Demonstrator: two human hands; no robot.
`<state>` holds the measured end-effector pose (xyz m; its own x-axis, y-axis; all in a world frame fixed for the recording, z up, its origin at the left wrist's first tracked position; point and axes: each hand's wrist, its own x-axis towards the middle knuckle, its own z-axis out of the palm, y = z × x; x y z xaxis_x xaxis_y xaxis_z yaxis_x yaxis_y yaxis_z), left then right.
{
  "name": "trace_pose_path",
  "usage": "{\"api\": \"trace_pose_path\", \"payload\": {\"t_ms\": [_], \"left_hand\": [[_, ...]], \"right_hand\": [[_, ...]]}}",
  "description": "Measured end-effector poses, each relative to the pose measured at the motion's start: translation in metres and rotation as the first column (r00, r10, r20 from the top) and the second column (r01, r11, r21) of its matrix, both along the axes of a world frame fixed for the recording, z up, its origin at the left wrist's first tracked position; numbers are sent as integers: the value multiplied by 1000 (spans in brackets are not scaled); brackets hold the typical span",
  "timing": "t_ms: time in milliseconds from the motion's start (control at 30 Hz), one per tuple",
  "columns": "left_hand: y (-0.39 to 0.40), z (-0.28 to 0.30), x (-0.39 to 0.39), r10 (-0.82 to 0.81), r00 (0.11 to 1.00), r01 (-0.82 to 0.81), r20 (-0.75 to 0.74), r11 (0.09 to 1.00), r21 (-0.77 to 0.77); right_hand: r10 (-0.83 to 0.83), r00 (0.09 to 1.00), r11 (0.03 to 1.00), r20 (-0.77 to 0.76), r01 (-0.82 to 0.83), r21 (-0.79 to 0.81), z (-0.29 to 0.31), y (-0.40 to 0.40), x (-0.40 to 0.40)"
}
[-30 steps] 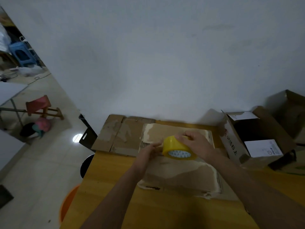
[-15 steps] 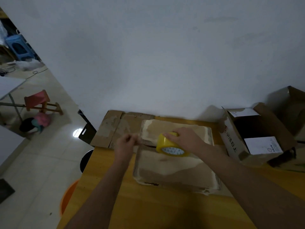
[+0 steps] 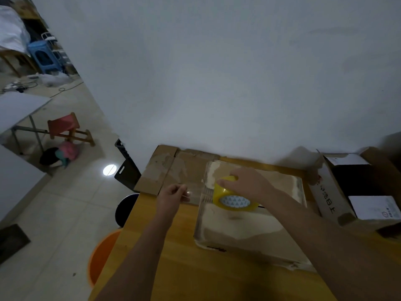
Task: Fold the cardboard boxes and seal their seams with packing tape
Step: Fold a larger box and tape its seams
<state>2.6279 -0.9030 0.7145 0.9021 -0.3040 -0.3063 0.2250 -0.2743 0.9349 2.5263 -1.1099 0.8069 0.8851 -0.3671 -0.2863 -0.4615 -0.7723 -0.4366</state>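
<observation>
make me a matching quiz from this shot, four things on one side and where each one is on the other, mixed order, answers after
Things
1. tape roll
2. left hand
3. open box
4. orange bucket

Places
a. on the floor, beside the table's left edge
b. on the table's right side, by the wall
c. under the right hand, over the flat cardboard
d. pinching the pulled-out tape end, left of the roll

Pairs: 1-c, 2-d, 3-b, 4-a

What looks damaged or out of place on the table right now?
The flattened cardboard box under the tape roll looks worn: pale patches where its surface has peeled, and a ragged, torn near edge. The flat cardboard behind the left hand overhangs the table's left edge.
</observation>
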Motion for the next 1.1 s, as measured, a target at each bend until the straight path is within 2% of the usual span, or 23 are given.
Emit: {"api": "trace_pose_path", "payload": {"t_ms": [233, 367, 533, 700, 767, 867, 933, 1000, 1067, 1100], "left_hand": [[-7, -22, 3, -20, 1000, 21, -17, 1000, 23], [-17, -41, -12, -36, 996, 40, -79, 997, 62], [-34, -53, -22, -92, 993, 104, -77, 981, 167], [-28, -71, -8, -167, 962, 228, -217, 927, 297], [-28, -64, 1, -218, 970, 240, -104, 911, 334], [-38, -32, 20, -334, 924, 288, 186, 928, 238], [-54, -14, 34, -462, 855, 415, 237, 882, 223], [-67, -4, 40, -601, 761, 519, 246, 790, 326], [-72, 1, 36, -658, 711, 537, 247, 735, 414], [-71, 2, 30, -646, 718, 520, 259, 745, 417]], "right_hand": [[-20, 999, 1000, -25, 20, -2, 2, 2, 5], [-27, 999, 1000, -26, 27, -10, -3, 3, 8], [-38, 999, 999, -27, 38, -4, -9, 2, 10], [-34, 998, 999, -47, 35, 4, -5, 1, 9], [-26, 998, 1000, -49, 27, 12, -4, 1, 9], [-21, 999, 1000, -34, 22, 15, -3, 2, 8], [-13, 1000, 1000, -18, 13, 28, 0, 3, 9], [-2, 1000, 998, 8, 1, 69, 5, 4, 8], [13, 1000, 992, 19, -16, 123, 9, 4, 9], [15, 1000, 988, 20, -18, 153, 12, 2, 9]]}}
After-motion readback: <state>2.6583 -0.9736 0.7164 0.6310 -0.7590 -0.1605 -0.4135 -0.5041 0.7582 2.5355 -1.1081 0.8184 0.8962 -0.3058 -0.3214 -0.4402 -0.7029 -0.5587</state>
